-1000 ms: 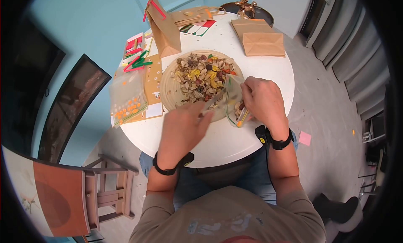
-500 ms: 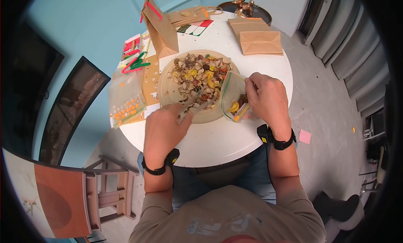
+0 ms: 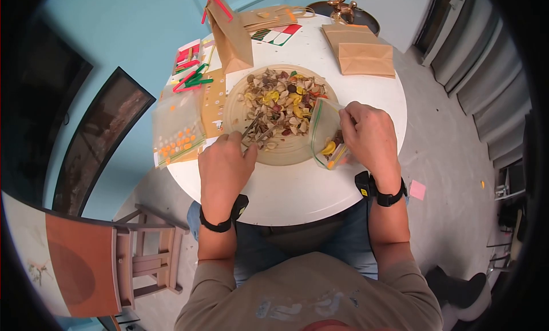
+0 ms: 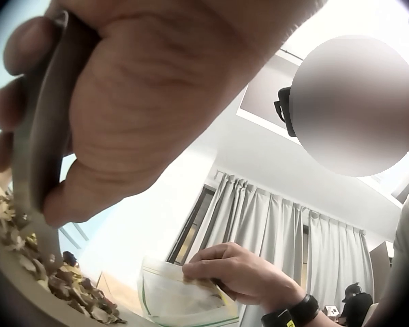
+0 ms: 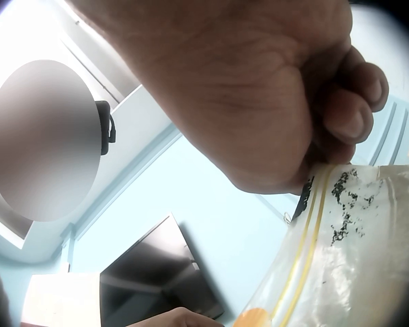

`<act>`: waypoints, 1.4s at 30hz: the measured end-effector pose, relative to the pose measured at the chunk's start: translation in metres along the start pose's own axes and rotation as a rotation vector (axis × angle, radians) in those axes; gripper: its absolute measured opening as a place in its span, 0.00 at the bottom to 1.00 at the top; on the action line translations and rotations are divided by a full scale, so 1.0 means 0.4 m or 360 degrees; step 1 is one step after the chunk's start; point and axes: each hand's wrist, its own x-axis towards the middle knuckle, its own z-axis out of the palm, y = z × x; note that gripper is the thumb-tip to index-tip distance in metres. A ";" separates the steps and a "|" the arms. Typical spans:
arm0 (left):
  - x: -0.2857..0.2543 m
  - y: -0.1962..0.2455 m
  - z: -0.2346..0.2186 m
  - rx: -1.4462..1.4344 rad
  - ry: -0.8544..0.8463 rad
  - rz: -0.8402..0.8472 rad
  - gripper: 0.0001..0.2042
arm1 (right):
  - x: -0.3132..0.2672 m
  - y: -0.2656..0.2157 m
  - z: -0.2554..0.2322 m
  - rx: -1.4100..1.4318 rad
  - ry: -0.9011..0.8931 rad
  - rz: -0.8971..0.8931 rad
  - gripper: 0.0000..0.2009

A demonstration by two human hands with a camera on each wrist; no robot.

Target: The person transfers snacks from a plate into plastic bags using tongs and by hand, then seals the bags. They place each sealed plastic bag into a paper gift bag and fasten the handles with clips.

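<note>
Left hand (image 3: 226,168) grips tongs (image 4: 44,136) at the petals (image 3: 280,105) on the plate (image 3: 231,113); right hand (image 3: 370,133) pinches a bag (image 3: 321,125) by the plate's right edge. Held one-sidedly, the bag could sag, spilling petals.

A: Walls and ceiling?
B: Pale blue wall (image 3: 126,39), with a dark screen (image 5: 157,272) against it. White ceiling (image 4: 259,162), brightly lit overhead.
A: Floor?
B: Grey floor (image 3: 452,165); one pink square (image 3: 417,189) lying right of the table (image 3: 274,202), which is round and white.
A: Windows?
B: Pleated grey curtains (image 3: 480,50) along the right side; glazing cannot be confirmed.
A: Other furniture?
B: Brown stool or chair (image 3: 151,262), left; exact type unclear.
</note>
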 end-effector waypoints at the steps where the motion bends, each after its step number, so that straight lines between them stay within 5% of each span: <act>1: 0.000 -0.003 -0.004 -0.0008 -0.0014 -0.0021 0.16 | 0.000 -0.003 0.000 0.0012 -0.0019 0.0001 0.15; 26: -0.030 -0.066 -0.078 -0.0016 -0.0182 -0.0224 0.17 | 0.001 -0.002 0.020 -0.0029 -0.0061 -0.0032 0.14; 42: -0.002 0.000 0.020 -0.0126 -0.0215 0.0040 0.15 | -0.002 -0.001 0.027 -0.0052 -0.0051 -0.0078 0.14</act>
